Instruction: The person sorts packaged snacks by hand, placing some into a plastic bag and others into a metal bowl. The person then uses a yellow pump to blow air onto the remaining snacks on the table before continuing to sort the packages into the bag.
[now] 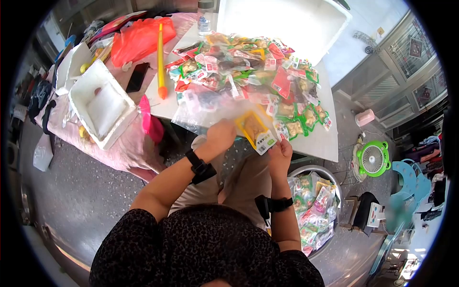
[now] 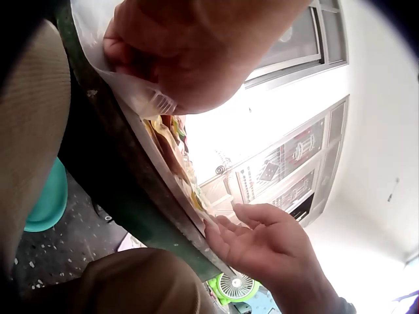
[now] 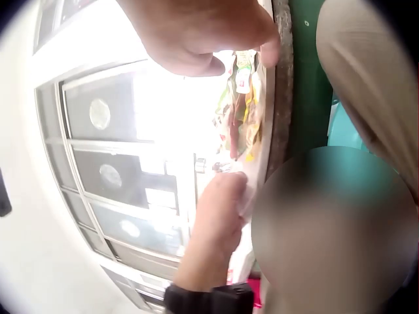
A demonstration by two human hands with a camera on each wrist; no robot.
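My left hand (image 1: 221,136) is curled on the edge of a clear plastic bag (image 1: 191,119) at the table's near edge. In the left wrist view, that bag's film (image 2: 98,33) comes out from under the curled fingers. A yellow-edged food packet (image 1: 256,128) lies between my hands, with a white label at its near corner. My right hand (image 1: 280,155) is at that corner, its fingertips beside a small red-and-white packet end. The right wrist view has my right hand (image 3: 203,33) with thumb and fingers apart.
A heap of food packets (image 1: 248,67) covers much of the white table. Below its right edge stands a metal basin (image 1: 338,191) of filled bags. White foam boxes (image 1: 103,103), a phone (image 1: 137,77) and a yellow stick (image 1: 160,62) lie left. A green fan (image 1: 374,158) stands right.
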